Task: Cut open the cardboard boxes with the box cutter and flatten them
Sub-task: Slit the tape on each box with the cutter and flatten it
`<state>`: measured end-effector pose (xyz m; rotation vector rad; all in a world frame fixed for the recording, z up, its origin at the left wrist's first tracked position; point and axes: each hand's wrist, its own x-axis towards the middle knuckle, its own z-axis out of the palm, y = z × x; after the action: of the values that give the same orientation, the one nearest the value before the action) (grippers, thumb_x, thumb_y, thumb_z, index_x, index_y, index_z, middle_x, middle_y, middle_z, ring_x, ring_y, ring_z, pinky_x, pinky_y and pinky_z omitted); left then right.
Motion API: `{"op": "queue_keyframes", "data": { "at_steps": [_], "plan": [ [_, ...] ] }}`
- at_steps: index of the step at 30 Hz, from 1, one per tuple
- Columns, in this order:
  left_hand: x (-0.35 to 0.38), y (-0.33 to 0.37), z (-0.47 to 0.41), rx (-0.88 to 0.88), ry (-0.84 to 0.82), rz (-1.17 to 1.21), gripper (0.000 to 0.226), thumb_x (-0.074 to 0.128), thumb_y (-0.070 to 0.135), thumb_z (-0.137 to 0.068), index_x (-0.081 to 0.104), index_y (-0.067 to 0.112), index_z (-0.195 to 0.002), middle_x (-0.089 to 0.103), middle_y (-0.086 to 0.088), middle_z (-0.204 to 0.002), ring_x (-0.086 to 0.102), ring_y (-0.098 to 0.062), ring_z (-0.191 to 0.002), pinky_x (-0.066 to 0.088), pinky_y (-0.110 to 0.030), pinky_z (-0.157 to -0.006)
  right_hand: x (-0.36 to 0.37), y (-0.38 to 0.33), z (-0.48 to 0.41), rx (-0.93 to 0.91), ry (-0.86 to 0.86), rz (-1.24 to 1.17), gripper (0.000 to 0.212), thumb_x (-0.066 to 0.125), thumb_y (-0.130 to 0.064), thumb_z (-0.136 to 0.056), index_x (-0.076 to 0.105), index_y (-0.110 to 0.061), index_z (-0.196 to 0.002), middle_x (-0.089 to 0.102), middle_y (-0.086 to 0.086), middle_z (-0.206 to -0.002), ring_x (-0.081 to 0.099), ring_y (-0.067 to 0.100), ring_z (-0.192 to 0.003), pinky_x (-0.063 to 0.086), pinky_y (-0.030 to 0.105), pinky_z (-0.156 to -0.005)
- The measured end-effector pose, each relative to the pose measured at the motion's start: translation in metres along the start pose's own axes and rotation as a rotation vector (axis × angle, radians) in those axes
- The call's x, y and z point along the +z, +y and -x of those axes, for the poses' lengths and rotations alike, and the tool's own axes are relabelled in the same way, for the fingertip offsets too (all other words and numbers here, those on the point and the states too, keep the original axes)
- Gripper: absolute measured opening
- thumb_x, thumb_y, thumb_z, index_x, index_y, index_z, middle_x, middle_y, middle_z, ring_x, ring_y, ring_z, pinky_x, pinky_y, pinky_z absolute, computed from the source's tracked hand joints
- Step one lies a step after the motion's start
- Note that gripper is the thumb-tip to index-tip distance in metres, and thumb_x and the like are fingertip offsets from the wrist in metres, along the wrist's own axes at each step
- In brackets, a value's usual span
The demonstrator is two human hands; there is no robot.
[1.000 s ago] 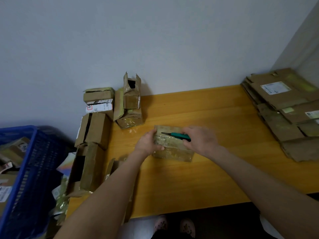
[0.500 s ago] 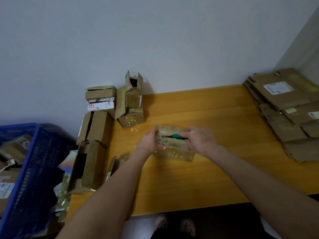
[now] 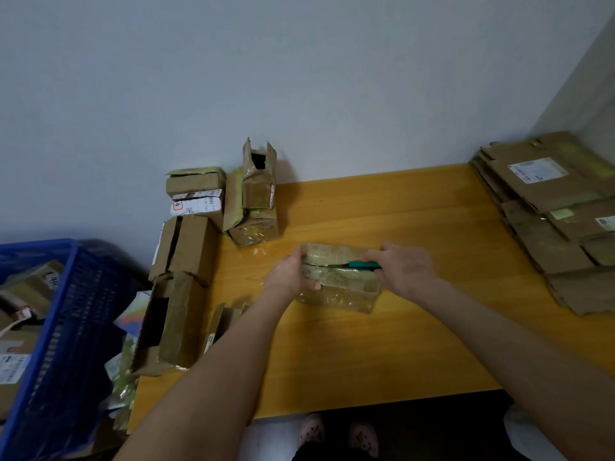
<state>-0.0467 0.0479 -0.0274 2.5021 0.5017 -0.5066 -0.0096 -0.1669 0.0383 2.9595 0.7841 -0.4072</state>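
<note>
On the desk (image 3: 399, 344), mid-frame: small taped box (image 3: 339, 289), top seam looks partly slit, box cutter (image 3: 361, 264) lying along it. Progress, as a judgement: the flattened cardboard (image 3: 549, 207) stacked at the desk's right end is done. The unflattened boxes (image 3: 189, 247) clustered at the left edge by the wall are left, plus more in the blue crate (image 3: 56, 327). Roughly midway; this box is not yet opened out. Pose: left hand (image 3: 289, 271) clamps the box's left end, thumb on the near face, fingers curled over the top. The right hand (image 3: 404, 269) comes in from the right, fingers wrapped round the cutter's green handle, blade end pointing left along the seam.
</note>
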Motion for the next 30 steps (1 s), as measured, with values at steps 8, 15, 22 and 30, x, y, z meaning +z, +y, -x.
{"op": "queue_keyframes", "data": {
  "at_steps": [8, 15, 22, 30],
  "plan": [
    [0.0, 0.004, 0.002, -0.017, -0.003, -0.018, 0.084, 0.084, 0.033, -0.071, 0.037, 0.022, -0.139, 0.057, -0.005, -0.129, 0.056, -0.027, -0.118, 0.049, -0.046, -0.097, 0.002, 0.027, 0.006, 0.15, -0.021, -0.06, 0.033, 0.045, -0.019, -0.097, 0.054, -0.04, -0.121, 0.056, -0.002, -0.114, 0.058, 0.023, -0.1, 0.04, 0.029, -0.069],
    [0.001, 0.009, 0.008, -0.036, 0.049, -0.084, 0.086, 0.083, 0.039, -0.071, 0.036, 0.021, -0.14, 0.039, -0.01, -0.138, 0.049, -0.031, -0.124, 0.047, -0.047, -0.1, 0.01, 0.035, 0.001, 0.242, 0.113, -0.821, 0.029, 0.049, -0.009, -0.096, 0.056, -0.01, -0.124, 0.057, 0.004, -0.092, 0.053, 0.02, -0.08, 0.038, 0.029, -0.062],
    [0.0, 0.004, 0.028, -0.162, 0.041, 0.056, 0.047, 0.051, 0.054, -0.094, 0.06, 0.008, -0.099, 0.068, -0.005, -0.084, 0.068, -0.021, -0.076, 0.06, -0.039, -0.074, 0.026, -0.001, -0.042, 0.343, 0.098, -0.765, 0.028, 0.045, -0.019, -0.1, 0.051, -0.012, -0.127, 0.061, 0.008, -0.108, 0.058, 0.027, -0.089, 0.049, 0.037, -0.07],
    [-0.002, 0.018, 0.028, -0.223, -0.157, 0.578, 0.045, 0.047, 0.044, -0.099, 0.046, 0.013, -0.131, 0.064, -0.012, -0.108, 0.065, -0.022, -0.074, 0.057, -0.037, -0.069, 0.025, -0.004, -0.064, 0.367, -0.015, -0.828, 0.026, 0.042, -0.022, -0.101, 0.051, -0.01, -0.123, 0.055, 0.006, -0.094, 0.057, 0.028, -0.087, 0.047, 0.038, -0.072]
  ]
}}
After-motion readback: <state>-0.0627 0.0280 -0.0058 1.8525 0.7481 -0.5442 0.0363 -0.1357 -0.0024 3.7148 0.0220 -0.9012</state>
